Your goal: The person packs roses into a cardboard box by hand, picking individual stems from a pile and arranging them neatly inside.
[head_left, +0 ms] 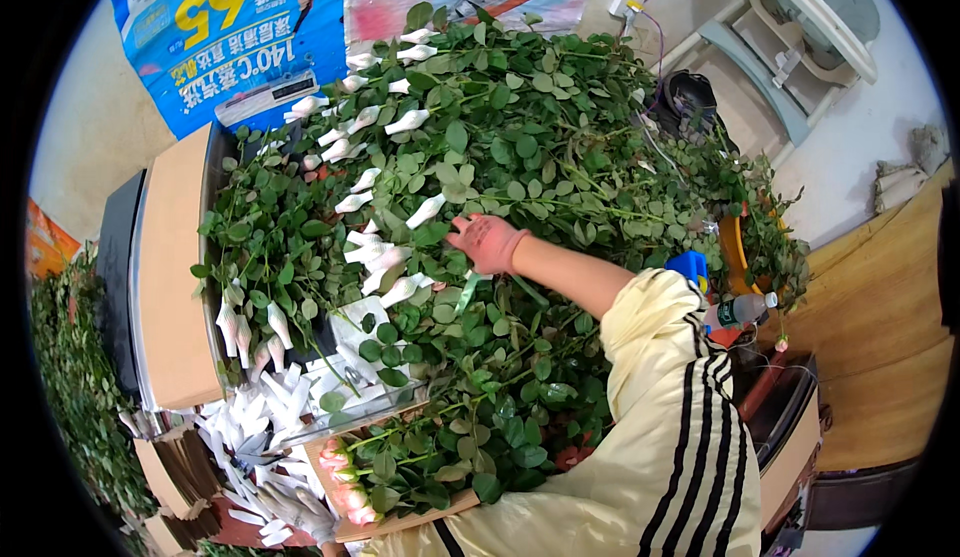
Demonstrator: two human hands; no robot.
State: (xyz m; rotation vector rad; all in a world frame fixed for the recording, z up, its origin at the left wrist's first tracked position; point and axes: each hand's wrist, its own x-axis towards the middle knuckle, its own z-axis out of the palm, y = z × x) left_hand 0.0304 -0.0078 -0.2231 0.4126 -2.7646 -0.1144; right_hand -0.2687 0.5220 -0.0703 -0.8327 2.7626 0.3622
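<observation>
My right hand point(488, 244), in a pink glove, reaches over the heap of leafy rose stems point(540, 147), its fingers slightly apart among the leaves. Just beyond its fingertips lies a rose bud in a white mesh sleeve point(427, 211). More sleeved buds point(375, 257) lie to the left of the hand. Down at the lower left is my left hand point(305, 515), in a greyish glove, beside a pile of loose white sleeves point(285, 402). Its fingers blend into the white pieces, so any grip is unclear. Between my arms, pink roses without sleeves point(348, 482) lie with their stems to the right.
A cardboard-topped box point(180, 267) borders the heap on the left, above stacked cardboard pieces point(172, 472). A clear tray edge point(365, 407) lies near the sleeves. At right are a water bottle point(740, 311), a blue object point(688, 269) and a light-coloured high chair point(770, 67).
</observation>
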